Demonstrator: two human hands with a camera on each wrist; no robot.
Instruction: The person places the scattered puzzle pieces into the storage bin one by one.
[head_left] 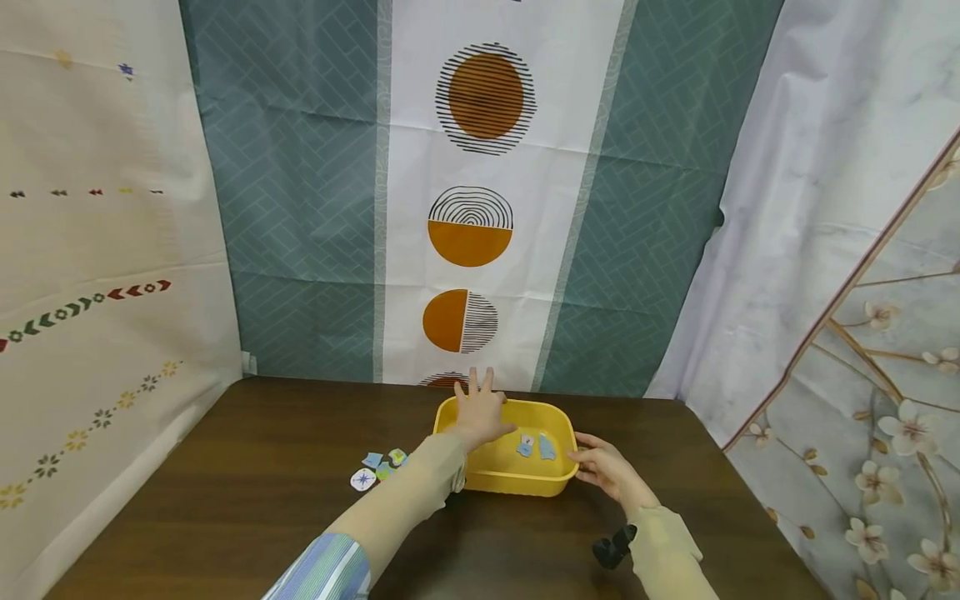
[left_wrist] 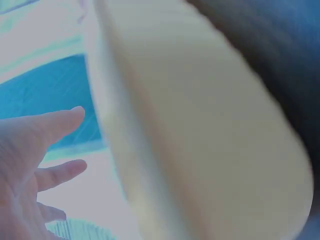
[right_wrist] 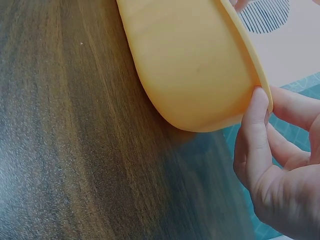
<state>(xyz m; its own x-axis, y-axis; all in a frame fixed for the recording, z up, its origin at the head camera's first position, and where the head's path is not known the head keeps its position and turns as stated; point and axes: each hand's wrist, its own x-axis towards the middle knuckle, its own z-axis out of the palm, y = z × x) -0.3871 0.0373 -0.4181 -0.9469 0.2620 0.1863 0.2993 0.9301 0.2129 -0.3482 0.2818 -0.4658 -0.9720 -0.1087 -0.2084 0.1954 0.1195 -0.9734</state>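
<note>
A yellow plastic bin [head_left: 517,483] stands near the back of the dark table, and its outer wall fills much of both wrist views. Over its left part my left hand [head_left: 481,414] hovers with the fingers spread and nothing in them; the left wrist view shows the same straight fingers. At the bin's right end my right hand [head_left: 606,469] pinches the rim between thumb and fingers, as the right wrist view shows closely. Inside the bin lie a small blue-and-white piece [head_left: 526,446] and a light blue piece [head_left: 547,447].
Left of the bin, several small flat printed pieces lie together, among them a white one with a blue star [head_left: 363,479] and a blue one [head_left: 372,459]; my left forearm partly covers them. A patterned curtain [head_left: 300,208] hangs behind the table [head_left: 225,500].
</note>
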